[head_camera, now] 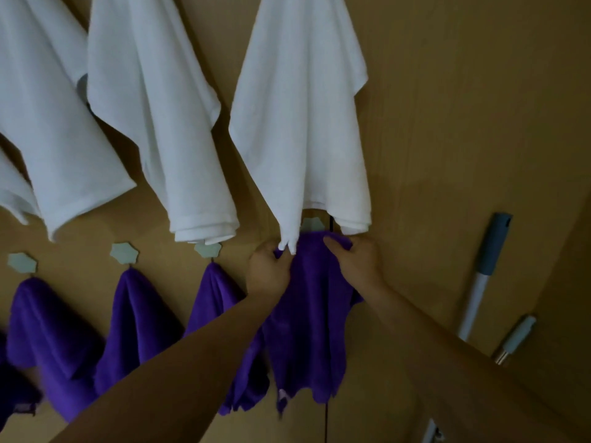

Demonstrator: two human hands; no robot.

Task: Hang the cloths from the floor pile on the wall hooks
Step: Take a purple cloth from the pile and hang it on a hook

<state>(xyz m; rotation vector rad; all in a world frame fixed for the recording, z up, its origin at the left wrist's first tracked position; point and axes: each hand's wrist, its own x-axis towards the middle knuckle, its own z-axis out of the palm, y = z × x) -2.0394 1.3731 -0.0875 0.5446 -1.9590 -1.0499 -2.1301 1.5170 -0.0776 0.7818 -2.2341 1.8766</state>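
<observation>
Holding a soft purple cloth (pixel 307 321), my left hand (pixel 270 266) and right hand (pixel 359 262) both pinch its top edge just below a pale green flower-shaped hook (pixel 311 223). I should loop that edge over the hook, clear of the hanging white towel (pixel 303 123).

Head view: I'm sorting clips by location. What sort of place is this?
Probably a cleaning-supply or laundry corner: white towels and purple cloths hang in rows on wall hooks, and two pole handles show at the right.

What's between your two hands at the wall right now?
Head view: the purple cloth, gripped by left hand and right hand, fills the gap; a corner of the white towel hangs over it.
</observation>
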